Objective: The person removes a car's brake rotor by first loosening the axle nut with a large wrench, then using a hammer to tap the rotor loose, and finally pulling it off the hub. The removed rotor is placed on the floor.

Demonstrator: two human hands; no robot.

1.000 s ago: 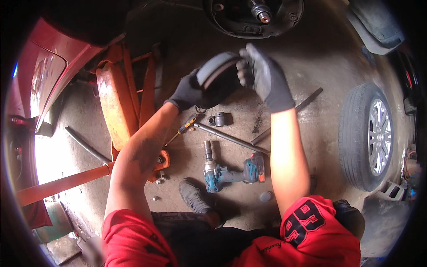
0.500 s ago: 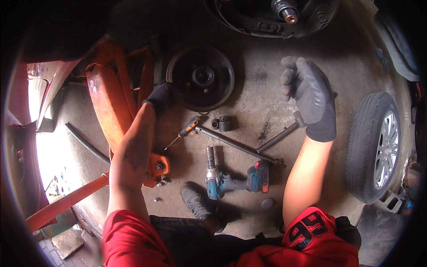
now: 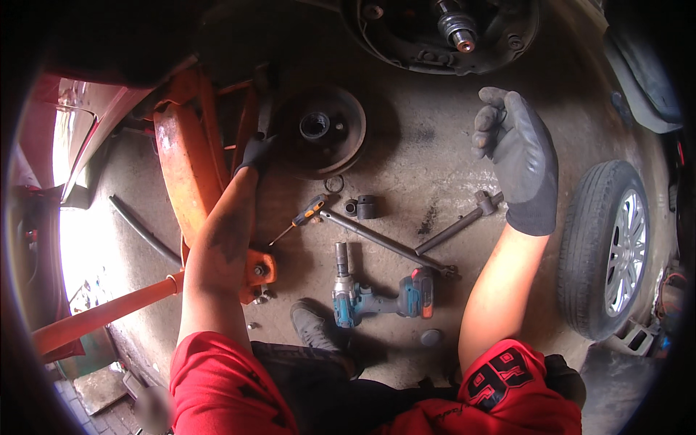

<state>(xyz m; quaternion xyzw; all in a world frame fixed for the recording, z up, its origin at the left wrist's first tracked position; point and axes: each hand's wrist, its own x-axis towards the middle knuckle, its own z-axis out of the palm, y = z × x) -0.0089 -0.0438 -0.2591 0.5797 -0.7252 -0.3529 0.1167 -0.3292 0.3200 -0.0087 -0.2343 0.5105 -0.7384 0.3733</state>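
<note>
My left hand (image 3: 254, 154), in a dark glove, is beside the left edge of a brake drum (image 3: 349, 141). Its fingers, partly lost in shadow, look closed around the lower end of a grey hammer-like tool (image 3: 264, 109). The drum lies on the floor with its central hub hole facing up. Over the floor on the right, my gloved right hand (image 3: 523, 156) is raised, its fingers loosely bent and apart with nothing in them. Below that hand lies a T-shaped wrench (image 3: 464, 220). A thin ring (image 3: 333, 184) is on the floor just under the drum.
An orange floor jack (image 3: 187, 163) stands left. Centrally lie a screwdriver (image 3: 308, 209), black sockets (image 3: 367, 207), a long bar (image 3: 377, 235) and a teal impact wrench (image 3: 362, 301). A wheel (image 3: 602, 250) stands right; a hub assembly with axle end (image 3: 458, 32) is at the top.
The drum has turned and shifted left, uncovering more of the ring. My left hand has also moved slightly left. My right hand has moved a little right, still raised.
</note>
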